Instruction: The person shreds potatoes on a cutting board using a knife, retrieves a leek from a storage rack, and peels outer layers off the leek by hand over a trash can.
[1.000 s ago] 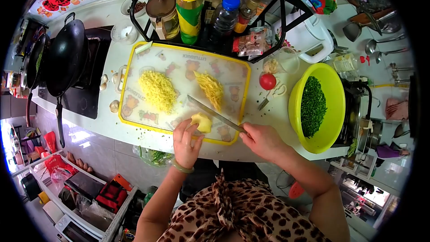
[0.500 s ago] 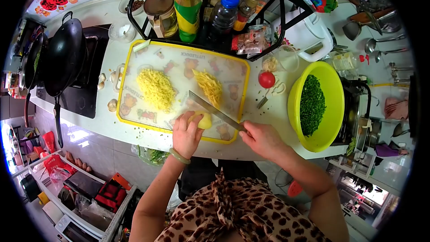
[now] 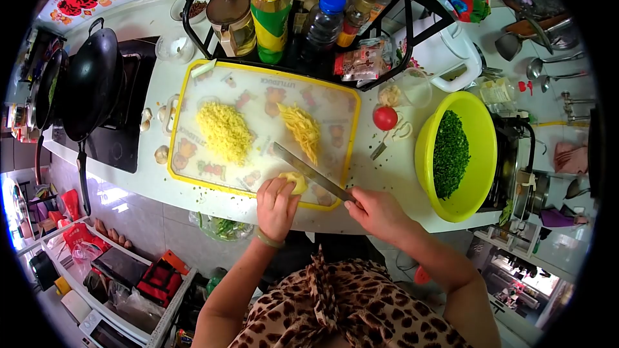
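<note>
My left hand (image 3: 277, 207) has its fingers closed on a peeled yellow potato piece (image 3: 294, 182) near the front edge of the cutting board (image 3: 258, 84). In my right hand (image 3: 380, 212) is the handle of a kitchen knife (image 3: 313, 172). Its blade slants over the board, just beyond the potato piece; whether they touch I cannot tell. Farther back lie a heap of finely diced yellow pieces (image 3: 224, 133) on the left and a smaller pile of yellow strips (image 3: 301, 131) on the right.
A green bowl (image 3: 488, 154) of chopped greens (image 3: 451, 154) stands right of the board, near a tomato (image 3: 385, 118) and a peeler (image 3: 380, 148). Behind is a black rack (image 3: 406, 38) with bottles. A wok (image 3: 93, 84) sits on the stove at left.
My left hand has shifted slightly right and toward my body, and the potato piece sits differently under its fingers. The knife has also come a little closer to me.
</note>
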`<state>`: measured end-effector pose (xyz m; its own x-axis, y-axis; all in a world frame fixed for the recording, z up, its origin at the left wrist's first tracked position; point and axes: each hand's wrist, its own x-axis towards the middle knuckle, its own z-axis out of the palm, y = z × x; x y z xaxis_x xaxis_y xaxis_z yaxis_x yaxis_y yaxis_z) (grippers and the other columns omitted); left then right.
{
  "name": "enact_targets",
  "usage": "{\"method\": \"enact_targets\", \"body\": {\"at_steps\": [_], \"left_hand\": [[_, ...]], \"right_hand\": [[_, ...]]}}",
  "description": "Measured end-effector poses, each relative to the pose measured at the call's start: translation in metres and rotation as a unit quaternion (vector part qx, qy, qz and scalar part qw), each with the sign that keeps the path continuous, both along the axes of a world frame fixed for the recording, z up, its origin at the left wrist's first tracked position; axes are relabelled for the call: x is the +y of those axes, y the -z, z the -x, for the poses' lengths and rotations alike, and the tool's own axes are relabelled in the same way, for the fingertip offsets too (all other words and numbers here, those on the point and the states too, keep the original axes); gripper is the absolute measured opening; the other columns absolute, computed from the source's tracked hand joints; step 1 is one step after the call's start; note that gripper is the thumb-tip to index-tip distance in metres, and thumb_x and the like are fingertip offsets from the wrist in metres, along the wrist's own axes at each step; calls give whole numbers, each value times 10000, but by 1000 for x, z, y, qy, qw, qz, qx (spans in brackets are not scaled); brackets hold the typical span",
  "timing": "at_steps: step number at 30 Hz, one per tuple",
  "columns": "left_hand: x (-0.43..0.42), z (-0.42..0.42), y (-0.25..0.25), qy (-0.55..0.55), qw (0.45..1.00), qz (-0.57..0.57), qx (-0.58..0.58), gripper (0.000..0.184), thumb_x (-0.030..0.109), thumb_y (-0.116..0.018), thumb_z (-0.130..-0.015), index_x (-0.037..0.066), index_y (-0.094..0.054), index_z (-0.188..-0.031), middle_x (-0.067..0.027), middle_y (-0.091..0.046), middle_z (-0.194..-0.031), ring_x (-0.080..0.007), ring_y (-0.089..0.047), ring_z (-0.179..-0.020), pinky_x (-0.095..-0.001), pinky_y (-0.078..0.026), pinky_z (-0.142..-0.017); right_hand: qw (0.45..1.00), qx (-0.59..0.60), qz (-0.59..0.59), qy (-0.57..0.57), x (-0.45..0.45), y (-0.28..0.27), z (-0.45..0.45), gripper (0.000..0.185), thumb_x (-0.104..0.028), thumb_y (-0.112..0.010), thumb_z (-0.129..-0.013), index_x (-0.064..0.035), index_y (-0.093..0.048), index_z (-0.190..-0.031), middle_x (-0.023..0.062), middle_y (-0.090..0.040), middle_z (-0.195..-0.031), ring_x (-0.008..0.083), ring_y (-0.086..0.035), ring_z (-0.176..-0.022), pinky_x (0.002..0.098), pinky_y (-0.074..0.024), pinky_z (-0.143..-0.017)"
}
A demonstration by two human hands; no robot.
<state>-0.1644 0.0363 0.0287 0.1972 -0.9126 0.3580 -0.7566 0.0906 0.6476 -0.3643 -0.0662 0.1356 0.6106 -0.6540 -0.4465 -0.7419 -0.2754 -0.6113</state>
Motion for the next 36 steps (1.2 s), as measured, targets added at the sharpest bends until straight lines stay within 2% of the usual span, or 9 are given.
{"method": "enact_targets", "body": {"at_steps": [11, 13, 15, 19, 21, 25, 31, 34, 36], "left_hand": [[-16, -3, 21, -27, 999, 23, 19, 577, 52, -767, -651, 34, -502, -1163, -154, -512, -1175, -353, -504, -1065, -428, -423, -907], [-13, 0, 16, -32, 999, 20, 19, 578, 60, -774, -647, 35, -504, -1158, -154, -513, -1167, -350, -504, -1061, -427, -423, -905], [-9, 1, 9, -23, 1000, -4, 14, 571, 66, -782, -648, 35, -518, -1153, -152, -515, -1149, -349, -503, -1049, -420, -424, -895], [-5, 2, -3, -33, 999, -5, 14, 549, 74, -786, -655, 34, -537, -1143, -153, -515, -1142, -348, -498, -1050, -414, -420, -890], [-3, -3, -9, -104, 992, -6, 72, 521, 81, -786, -663, 38, -559, -1130, -157, -515, -1138, -346, -494, -1058, -410, -418, -894], [2, -10, -12, -100, 993, -13, 60, 512, 95, -784, -672, 39, -561, -1129, -166, -514, -1155, -348, -489, -1073, -414, -415, -905], [-10, -10, -3, 53, 997, -26, -50, 582, 59, -760, -653, 59, -511, -1179, -172, -503, -1190, -350, -475, -1109, -432, -393, -938], [-25, -19, 6, 18, 999, -22, -32, 597, 65, -753, -651, 55, -508, -1196, -177, -512, -1176, -354, -490, -1083, -434, -405, -926], [-33, -25, 2, -54, 996, -65, 43, 597, 73, -751, -660, 44, -507, -1203, -181, -522, -1160, -364, -497, -1066, -426, -418, -910]], "right_hand": [[999, -4, 34, 16, -7, 5, 0, 194, -195, -577, -877, -26, -491, -836, 147, -574, -652, 359, -574, -592, 441, -445, -537], [999, -11, 38, 18, -6, 5, 1, 199, -188, -584, -878, -21, -485, -837, 136, -563, -637, 339, -570, -577, 415, -437, -530], [999, -4, 30, 15, -5, 4, 1, 195, -207, -566, -879, -33, -489, -840, 157, -584, -663, 378, -580, -607, 465, -454, -547], [999, -6, 29, 14, -5, 3, 1, 196, -209, -566, -879, -35, -483, -844, 156, -582, -661, 378, -580, -605, 466, -453, -547], [1000, 9, 18, 11, -7, 0, 0, 192, -207, -566, -880, -38, -482, -846, 154, -582, -661, 376, -580, -607, 467, -452, -546], [1000, 0, 24, 13, -8, 1, 1, 193, -209, -567, -881, -40, -481, -845, 152, -581, -661, 374, -581, -612, 468, -453, -546], [1000, 6, 12, 14, -9, -2, -1, 199, -205, -569, -880, -34, -479, -835, 154, -581, -669, 374, -580, -613, 464, -450, -547], [1000, 3, 16, 17, -9, 0, -1, 197, -204, -568, -881, -32, -482, -837, 153, -582, -671, 372, -579, -610, 457, -451, -550], [999, -12, 23, 27, -10, 1, 1, 190, -202, -568, -881, -33, -488, -847, 150, -583, -666, 366, -581, -607, 452, -451, -550]]}}
